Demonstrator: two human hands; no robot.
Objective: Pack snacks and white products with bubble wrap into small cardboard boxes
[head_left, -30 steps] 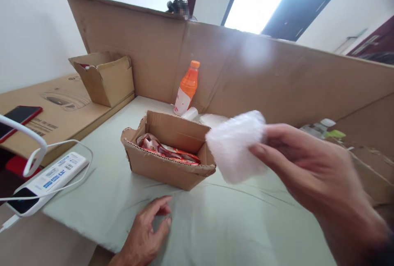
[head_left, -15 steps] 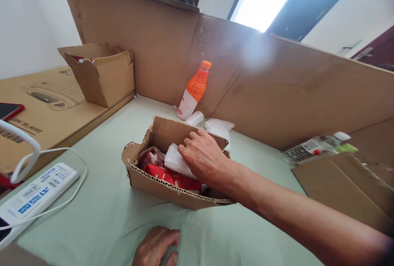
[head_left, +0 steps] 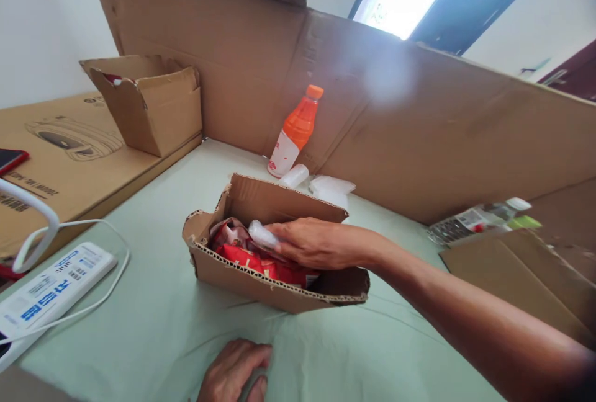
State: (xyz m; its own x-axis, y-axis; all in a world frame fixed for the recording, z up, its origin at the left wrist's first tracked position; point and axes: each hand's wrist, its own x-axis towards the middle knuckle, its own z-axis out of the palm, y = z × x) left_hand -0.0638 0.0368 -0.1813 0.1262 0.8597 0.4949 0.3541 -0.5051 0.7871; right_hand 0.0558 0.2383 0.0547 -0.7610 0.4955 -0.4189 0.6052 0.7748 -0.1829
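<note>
An open cardboard box (head_left: 279, 296) stands in the middle of the green-covered table. Inside it lie red packets (head_left: 261, 264) and a white translucent plastic bundle (head_left: 261, 234). My right hand (head_left: 316, 244) reaches in from the right and lies over the bundle, its fingers stretched out and covering much of it. The undersides of those fingers are hidden. My left hand (head_left: 235, 371) rests on the table in front of the box, thumb and forefinger apart, holding nothing.
Behind the box stand an orange drink bottle (head_left: 295, 132), a clear plastic roll (head_left: 295, 175) and folded plastic (head_left: 331, 185). A second cardboard box (head_left: 162, 110) sits back left. On the left lies a power strip (head_left: 56, 290) with a white cable. Clear bottles (head_left: 475, 222) and cardboard (head_left: 507, 278) lie right.
My right hand has gone from a curled grasp on the white bundle to lying flatter over it, lower in the box. The bundle has sunk lower too. My left hand has hardly moved.
</note>
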